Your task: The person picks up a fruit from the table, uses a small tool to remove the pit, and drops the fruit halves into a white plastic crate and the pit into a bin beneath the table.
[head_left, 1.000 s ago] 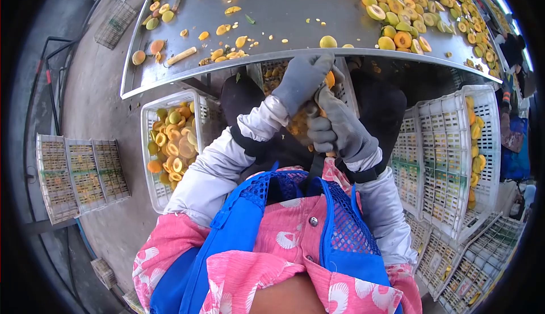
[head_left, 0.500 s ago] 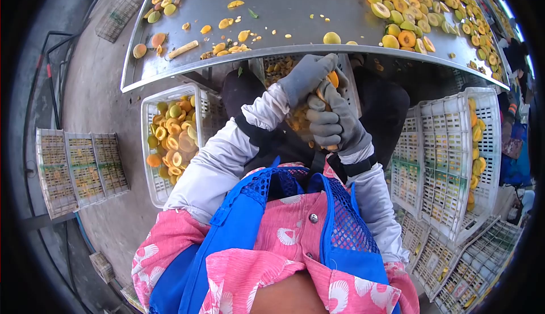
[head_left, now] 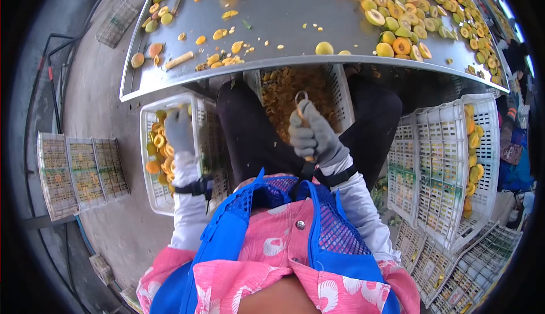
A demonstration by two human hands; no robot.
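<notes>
My left hand (head_left: 179, 130), in a grey glove, reaches out over a white crate (head_left: 146, 188) on my left that holds halved orange fruit (head_left: 162, 143); its fingers look loose and I see nothing in it. My right hand (head_left: 313, 137), also gloved, is closed around a small pitting tool (head_left: 301, 99) whose metal loop sticks up above the fist. It hovers between my knees over a crate of pits (head_left: 284, 87) under the table edge.
A steel table (head_left: 295, 13) in front carries whole and halved fruit (head_left: 409, 13), densest at the right. White crates (head_left: 448, 160) stand at my right, one with fruit halves. Stacked empty crates (head_left: 79, 172) lie on the floor at left. Another person (head_left: 514, 47) stands at the far right.
My hands have parted: the left swung away from the fruit it held at the tool out to the left crate. The right hand dropped slightly with the tool.
</notes>
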